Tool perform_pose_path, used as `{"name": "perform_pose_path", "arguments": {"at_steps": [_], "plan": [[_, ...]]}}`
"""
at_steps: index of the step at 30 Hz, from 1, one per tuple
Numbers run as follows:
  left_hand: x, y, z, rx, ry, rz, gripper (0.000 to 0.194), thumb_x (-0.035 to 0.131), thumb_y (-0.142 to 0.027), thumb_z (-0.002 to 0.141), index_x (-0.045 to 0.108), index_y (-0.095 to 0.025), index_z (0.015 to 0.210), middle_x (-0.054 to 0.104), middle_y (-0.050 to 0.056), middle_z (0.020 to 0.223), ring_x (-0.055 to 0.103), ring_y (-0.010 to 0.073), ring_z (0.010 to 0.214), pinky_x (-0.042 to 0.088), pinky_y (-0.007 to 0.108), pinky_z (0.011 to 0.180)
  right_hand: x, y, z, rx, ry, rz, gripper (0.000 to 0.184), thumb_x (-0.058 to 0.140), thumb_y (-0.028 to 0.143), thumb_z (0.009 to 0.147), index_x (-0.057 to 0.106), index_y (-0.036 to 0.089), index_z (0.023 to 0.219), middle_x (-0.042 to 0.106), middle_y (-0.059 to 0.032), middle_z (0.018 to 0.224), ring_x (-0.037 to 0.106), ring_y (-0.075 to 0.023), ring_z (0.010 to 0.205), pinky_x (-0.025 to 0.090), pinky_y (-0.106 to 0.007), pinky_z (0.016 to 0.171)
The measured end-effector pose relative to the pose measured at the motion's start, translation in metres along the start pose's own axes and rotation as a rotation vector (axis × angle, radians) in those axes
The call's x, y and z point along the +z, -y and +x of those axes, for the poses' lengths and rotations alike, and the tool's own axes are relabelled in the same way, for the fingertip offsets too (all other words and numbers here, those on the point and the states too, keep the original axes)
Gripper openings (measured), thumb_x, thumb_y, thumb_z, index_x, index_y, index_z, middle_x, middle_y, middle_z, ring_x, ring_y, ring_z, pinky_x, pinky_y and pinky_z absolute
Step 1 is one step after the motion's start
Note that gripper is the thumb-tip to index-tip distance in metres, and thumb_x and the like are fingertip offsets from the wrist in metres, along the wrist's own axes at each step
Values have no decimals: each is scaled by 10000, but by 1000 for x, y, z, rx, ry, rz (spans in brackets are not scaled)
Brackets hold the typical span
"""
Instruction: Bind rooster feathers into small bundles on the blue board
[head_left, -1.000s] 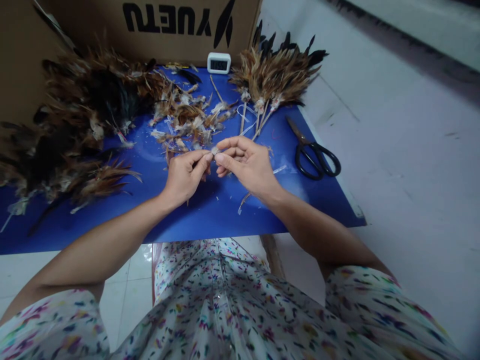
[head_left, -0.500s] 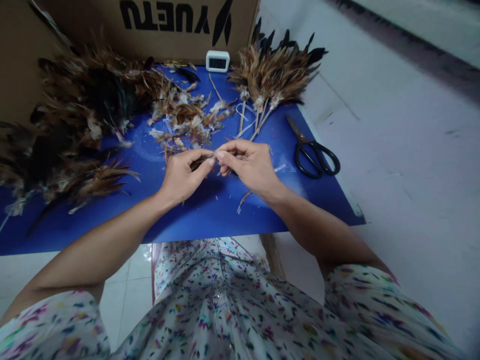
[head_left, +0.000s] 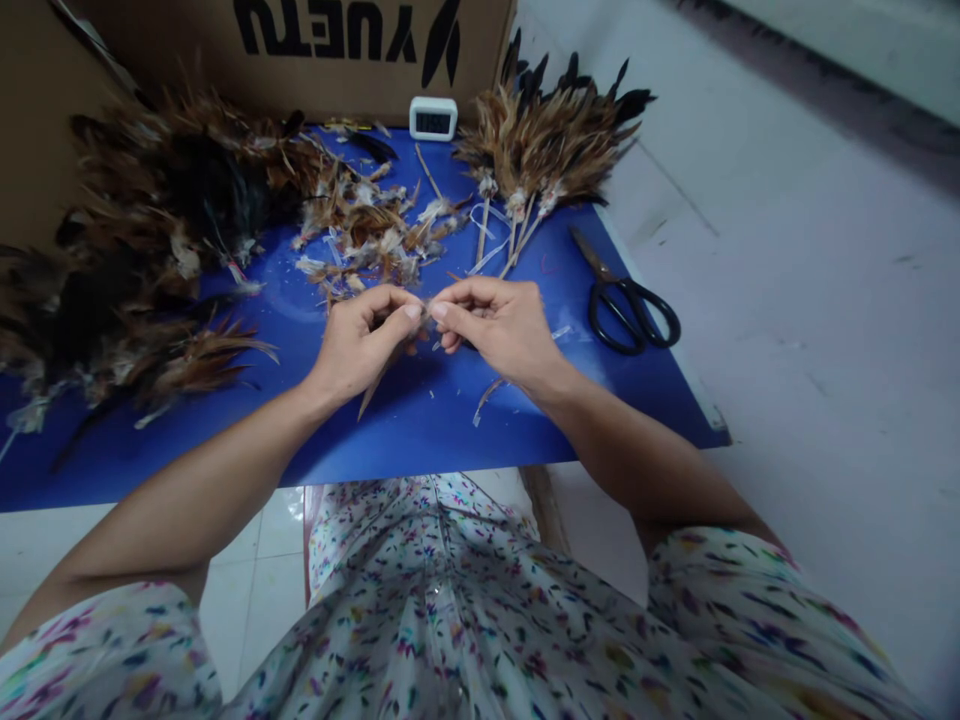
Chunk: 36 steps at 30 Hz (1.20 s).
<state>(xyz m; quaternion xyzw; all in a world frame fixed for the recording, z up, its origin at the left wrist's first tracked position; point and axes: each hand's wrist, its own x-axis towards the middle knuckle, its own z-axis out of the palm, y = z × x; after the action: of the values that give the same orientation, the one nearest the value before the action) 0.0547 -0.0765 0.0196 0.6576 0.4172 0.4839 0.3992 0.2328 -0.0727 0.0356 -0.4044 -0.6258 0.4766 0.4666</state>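
Observation:
My left hand (head_left: 365, 335) and my right hand (head_left: 496, 325) meet fingertip to fingertip above the blue table. Between them is a brown feather (head_left: 375, 388), whose tip hangs below my left palm. My left fingers pinch it, and my right thumb and forefinger are closed at its fluffy end; most of it is hidden behind the hands. Loose feather scraps (head_left: 382, 235) lie just beyond my hands. Farther back, bundles of brown and black feathers tied on thin sticks (head_left: 551, 140) rest at the right.
Black-handled scissors (head_left: 626, 305) lie on the right of the blue table (head_left: 420, 430). A heap of brown and black feathers (head_left: 165, 200) covers the left side. A small white digital clock (head_left: 433, 118) stands before a cardboard box (head_left: 345, 90).
My left hand has shifted slightly left and its hold has changed, so the feather's tip now shows below the palm. My right hand has stayed almost in place.

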Motion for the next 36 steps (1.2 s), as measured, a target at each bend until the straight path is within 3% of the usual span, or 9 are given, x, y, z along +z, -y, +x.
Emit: {"name": "perform_pose_path", "arguments": {"at_steps": [8,14,21,27,36], "plan": [[-6,-3,4,81,-66,126,289,656,-438,872,679,-166,778,641,0,622,551,107,541,419,237,528,-1,3,0,17,10,21,341,777,459,757,688,134,809,650,8,656,590,-75,528,551,-229,535],[-11,-2,6,154,-103,209,294,676,-460,871,699,-182,778,662,17,685,567,123,617,436,267,590,-2,4,1,71,22,48,318,788,430,752,674,135,782,631,20,615,584,-73,507,535,-211,498],[-8,-1,8,281,-47,107,267,751,-454,817,704,-199,755,709,48,819,649,156,791,506,321,762,-4,4,3,185,80,142,312,842,385,701,652,139,730,622,31,571,576,-68,476,517,-188,457],[-8,-2,9,209,13,-14,305,796,-468,764,704,-178,734,730,55,798,681,159,767,534,318,752,-8,3,7,313,192,225,211,820,261,713,651,136,703,626,35,545,574,-69,438,506,-180,430],[-8,-7,4,98,84,-36,362,768,-529,771,666,-182,749,741,49,760,698,151,708,558,294,698,-11,0,8,382,321,278,253,830,298,725,635,139,694,626,29,564,576,-70,452,499,-183,442]]}}
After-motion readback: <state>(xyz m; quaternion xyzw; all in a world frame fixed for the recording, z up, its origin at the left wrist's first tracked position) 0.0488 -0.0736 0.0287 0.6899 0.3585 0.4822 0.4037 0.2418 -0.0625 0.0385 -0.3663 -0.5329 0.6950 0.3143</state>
